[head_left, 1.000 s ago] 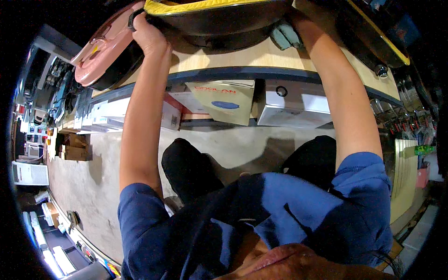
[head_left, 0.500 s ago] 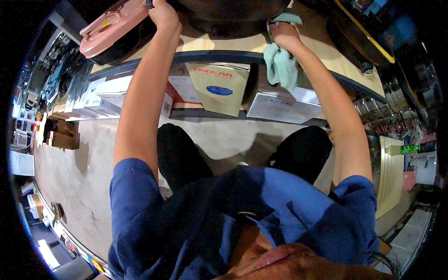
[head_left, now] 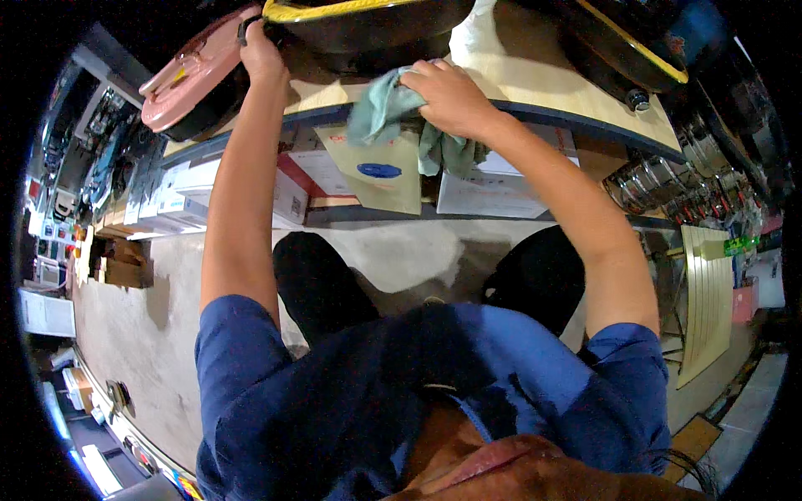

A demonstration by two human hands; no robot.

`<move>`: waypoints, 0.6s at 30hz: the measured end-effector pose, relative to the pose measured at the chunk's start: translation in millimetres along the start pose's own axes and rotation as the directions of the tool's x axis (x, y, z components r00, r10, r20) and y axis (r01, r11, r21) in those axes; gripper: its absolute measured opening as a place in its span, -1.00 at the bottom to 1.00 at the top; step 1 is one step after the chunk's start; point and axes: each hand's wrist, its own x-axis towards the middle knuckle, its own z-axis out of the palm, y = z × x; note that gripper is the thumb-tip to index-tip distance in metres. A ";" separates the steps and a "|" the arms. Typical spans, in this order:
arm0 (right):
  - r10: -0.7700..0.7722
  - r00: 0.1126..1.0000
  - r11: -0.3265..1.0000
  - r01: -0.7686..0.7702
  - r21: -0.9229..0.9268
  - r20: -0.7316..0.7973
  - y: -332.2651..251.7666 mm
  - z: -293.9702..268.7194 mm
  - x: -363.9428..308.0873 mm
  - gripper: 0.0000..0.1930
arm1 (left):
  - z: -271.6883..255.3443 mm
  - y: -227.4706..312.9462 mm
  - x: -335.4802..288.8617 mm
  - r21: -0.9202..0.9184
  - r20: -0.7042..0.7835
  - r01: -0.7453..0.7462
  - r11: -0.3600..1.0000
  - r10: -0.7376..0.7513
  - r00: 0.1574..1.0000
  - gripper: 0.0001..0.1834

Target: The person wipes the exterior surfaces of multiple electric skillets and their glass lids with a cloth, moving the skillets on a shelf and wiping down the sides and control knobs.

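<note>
A black handle [head_left: 243, 32] at the left end of a yellow-rimmed black pan [head_left: 368, 33] is clasped by the left hand [head_left: 264, 62], its fingers wrapped round. A pale green cloth [head_left: 386, 102], partly blurred, is clamped in the bunched fingers of the right hand [head_left: 449, 96] at the front edge of the wooden counter [head_left: 522, 71], just before the pan.

Upright, wide fisheye view from head height, looking steeply down: a navy-blue cloth shirt [head_left: 518, 334] fills the near bottom, a pale wooden surface [head_left: 539, 75] curves across the top, grey concrete floor [head_left: 175, 342] lies farther below.
</note>
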 end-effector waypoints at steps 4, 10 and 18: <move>0.051 0.995 0.996 -0.058 0.075 0.083 72.2 -12.5 5.5 -0.57 | -16.7 15.4 8.9 0.077 -0.066 0.042 0.996 -0.037 0.997 -0.58; 0.757 0.607 0.650 -0.667 -0.363 0.240 183.1 -49.1 -5.0 -0.44 | 20.2 6.5 -18.0 0.114 -0.060 0.041 0.993 -0.034 0.998 -0.60; 0.177 0.961 0.982 -0.157 -0.109 0.211 101.2 -22.8 -12.3 -0.45 | 9.5 16.3 -23.8 0.014 -0.051 0.074 0.997 -0.074 0.996 -0.54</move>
